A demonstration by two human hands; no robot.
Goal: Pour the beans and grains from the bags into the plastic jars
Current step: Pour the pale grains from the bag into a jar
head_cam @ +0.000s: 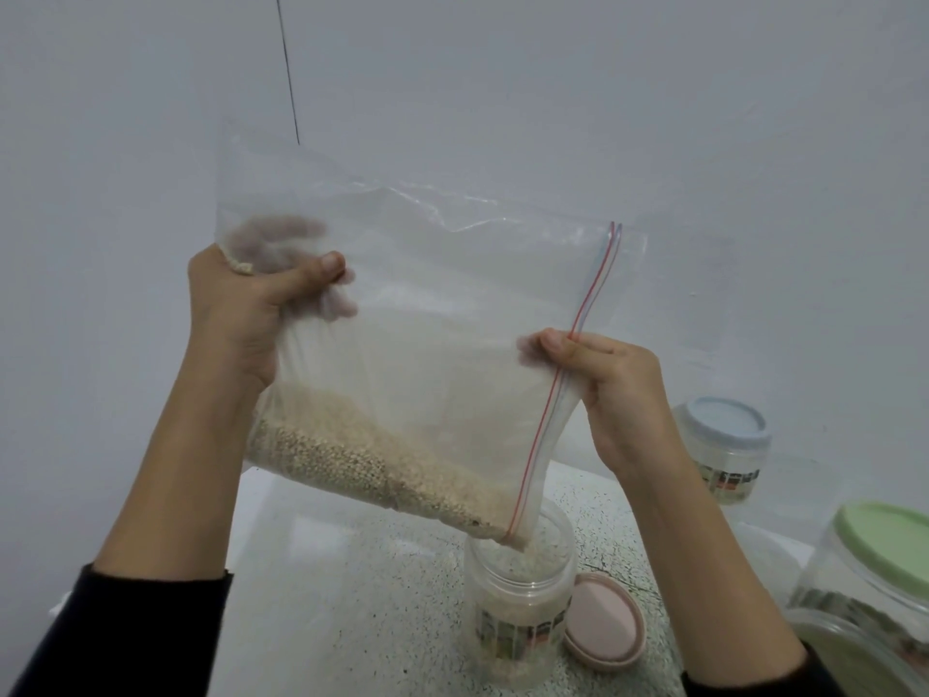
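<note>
A clear zip bag with pale grains hangs tilted over an open plastic jar. Its lowest corner sits in the jar's mouth, and grains lie inside the jar. My left hand grips the bag's closed bottom end, bunched up high at the left. My right hand pinches the red zip strip at the bag's open end, just above the jar. The jar's pink lid lies upturned on the counter, touching the jar's right side.
A jar with a blue lid stands at the back right. A bigger jar with a green lid is at the right edge. The speckled counter meets a white wall behind. A white surface lies to the left.
</note>
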